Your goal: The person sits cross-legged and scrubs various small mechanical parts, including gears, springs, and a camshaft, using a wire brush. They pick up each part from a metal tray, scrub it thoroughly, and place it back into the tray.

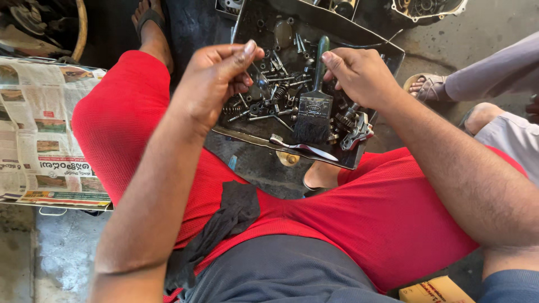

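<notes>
Paintbrush (314, 104) standing bristles-down in a dark metal tray (247, 25) of oily bolts and springs (275, 92), at the tray's near edge. Right hand (359, 73) is closed around its green handle, high up. Left hand (216, 76), over the tray's left side, pinches a small metal part (261, 82) between thumb and fingertips. Brush judged light, rigid in the handle, soft at the bristles; small part likely greasy and slippery, best gripped firmly at its edges.

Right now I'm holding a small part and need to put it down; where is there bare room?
The tray is crowded: bolts, springs, a paintbrush and a toothbrush fill it under both hands. Freer patches: the newspaper beside the left knee, and the concrete floor below it.
</notes>
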